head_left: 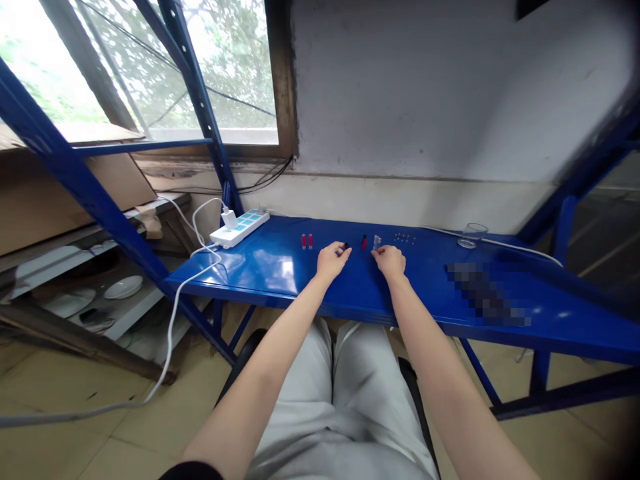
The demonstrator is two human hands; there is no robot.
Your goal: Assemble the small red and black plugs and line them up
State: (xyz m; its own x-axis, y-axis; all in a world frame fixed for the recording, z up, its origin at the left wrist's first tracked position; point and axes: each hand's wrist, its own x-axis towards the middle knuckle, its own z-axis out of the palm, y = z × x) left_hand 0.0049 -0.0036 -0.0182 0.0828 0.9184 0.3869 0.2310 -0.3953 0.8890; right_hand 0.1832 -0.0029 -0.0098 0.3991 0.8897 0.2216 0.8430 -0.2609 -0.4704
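My left hand [331,261] is over the middle of the blue table, its fingers pinched on a small black piece [347,246]. To its right, my right hand [391,261] has its fingertips closed at a small clear plastic piece [377,240]. Between the hands, slightly farther back, is a small red tube with a black top [364,242]. Two red tubes [307,241] stand side by side to the left of my left hand. Beyond my right hand, several tiny pieces [404,238] lie in rows, too small to name.
The blue table [270,270] backs onto a wall. A white power strip [240,229] with a plugged-in cable is at its left end. A clear glass [473,235] stands back right beside a white cable [530,247]. A blurred dark object [485,293] lies at right.
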